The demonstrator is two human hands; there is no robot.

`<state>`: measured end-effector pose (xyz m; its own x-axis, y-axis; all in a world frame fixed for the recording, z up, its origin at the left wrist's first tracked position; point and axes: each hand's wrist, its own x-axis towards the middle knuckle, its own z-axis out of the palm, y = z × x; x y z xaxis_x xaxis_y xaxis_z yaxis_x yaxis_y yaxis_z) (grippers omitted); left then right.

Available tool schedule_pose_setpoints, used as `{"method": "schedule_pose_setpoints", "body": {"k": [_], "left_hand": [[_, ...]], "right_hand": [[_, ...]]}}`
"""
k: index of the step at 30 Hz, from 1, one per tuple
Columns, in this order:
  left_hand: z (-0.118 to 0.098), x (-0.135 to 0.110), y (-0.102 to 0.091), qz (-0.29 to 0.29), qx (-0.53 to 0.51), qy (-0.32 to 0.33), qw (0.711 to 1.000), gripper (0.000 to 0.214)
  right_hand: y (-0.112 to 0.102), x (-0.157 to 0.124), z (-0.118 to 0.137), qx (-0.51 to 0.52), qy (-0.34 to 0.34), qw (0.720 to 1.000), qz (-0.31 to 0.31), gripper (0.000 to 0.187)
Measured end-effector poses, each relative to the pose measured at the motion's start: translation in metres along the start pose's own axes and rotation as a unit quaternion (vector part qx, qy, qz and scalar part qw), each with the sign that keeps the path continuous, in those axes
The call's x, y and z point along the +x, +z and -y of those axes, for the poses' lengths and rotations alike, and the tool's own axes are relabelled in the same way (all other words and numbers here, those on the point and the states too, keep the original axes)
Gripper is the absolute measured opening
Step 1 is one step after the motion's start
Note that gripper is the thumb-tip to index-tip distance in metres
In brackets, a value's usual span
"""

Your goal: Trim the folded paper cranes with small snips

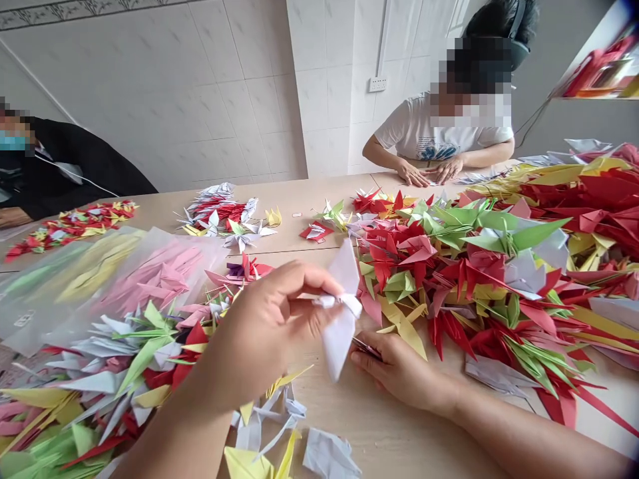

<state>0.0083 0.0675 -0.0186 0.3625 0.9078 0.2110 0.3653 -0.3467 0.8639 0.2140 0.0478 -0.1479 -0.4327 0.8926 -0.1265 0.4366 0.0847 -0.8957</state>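
My left hand (264,326) is raised above the wooden table (389,432) and pinches a white folded paper crane (342,313) by its middle, wings pointing up and down. My right hand (399,372) lies low on the table just right of it, fingers curled on a small dark-edged paper piece (367,348) at the edge of the big pile of folded cranes (499,279). That pile is red, green, yellow, pink and white and spreads to the right.
A second heap of folded papers (114,372) lies at the left, with clear bags of pink and yellow papers (100,273) behind it. Smaller clusters (224,216) sit farther back. A person in a white shirt (439,133) sits opposite; another in black (60,166) sits left.
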Motion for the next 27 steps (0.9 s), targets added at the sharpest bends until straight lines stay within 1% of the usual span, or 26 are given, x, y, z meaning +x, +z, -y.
{"method": "schedule_pose_setpoints", "body": {"k": [1, 3, 5, 6, 9, 11, 13, 15, 18, 22, 24, 27], "left_hand": [[0.000, -0.007, 0.003, 0.008, -0.019, 0.005, 1.000, 0.005], [0.001, -0.016, 0.005, 0.002, -0.018, 0.026, 0.999, 0.021], [0.003, -0.020, 0.004, 0.007, -0.011, 0.034, 0.999, 0.033], [0.004, -0.021, 0.003, 0.015, -0.015, 0.031, 0.999, 0.036], [0.003, -0.021, -0.001, 0.025, -0.030, 0.017, 0.999, 0.030], [0.003, -0.021, -0.002, 0.023, -0.020, 0.016, 0.999, 0.029], [0.003, -0.022, -0.001, 0.024, -0.004, 0.009, 1.000, 0.034], [0.004, -0.024, 0.001, 0.033, -0.008, -0.011, 0.999, 0.035], [0.005, -0.025, 0.005, 0.052, -0.057, -0.039, 0.996, 0.023], [0.005, -0.023, 0.009, 0.072, -0.118, -0.052, 0.989, 0.014], [0.005, -0.021, 0.009, 0.079, -0.121, -0.042, 0.989, 0.016], [0.005, -0.021, 0.007, 0.061, -0.057, 0.008, 0.996, 0.020]], "right_hand": [[0.001, -0.001, 0.002, 0.015, -0.009, 1.000, -0.020, 0.029], [0.000, -0.002, 0.010, 0.047, -0.030, 0.996, -0.066, 0.027], [-0.005, -0.006, 0.024, 0.079, -0.054, 0.989, -0.116, 0.025], [-0.009, -0.008, 0.033, 0.092, -0.067, 0.984, -0.139, 0.025], [-0.025, -0.016, 0.064, 0.123, -0.107, 0.967, -0.198, 0.020], [-0.036, -0.022, 0.083, 0.139, -0.160, 0.951, -0.225, 0.014], [-0.043, -0.027, 0.096, 0.098, -0.202, 0.948, -0.227, 0.010], [-0.047, -0.029, 0.102, 0.055, -0.213, 0.949, -0.226, 0.011], [-0.049, -0.031, 0.099, 0.011, -0.189, 0.964, -0.187, 0.012], [-0.054, -0.035, 0.089, 0.000, -0.130, 0.985, -0.111, 0.018], [-0.059, -0.039, 0.088, -0.006, -0.115, 0.990, -0.084, 0.025], [-0.068, -0.046, 0.092, -0.031, -0.113, 0.991, -0.065, 0.034]]}}
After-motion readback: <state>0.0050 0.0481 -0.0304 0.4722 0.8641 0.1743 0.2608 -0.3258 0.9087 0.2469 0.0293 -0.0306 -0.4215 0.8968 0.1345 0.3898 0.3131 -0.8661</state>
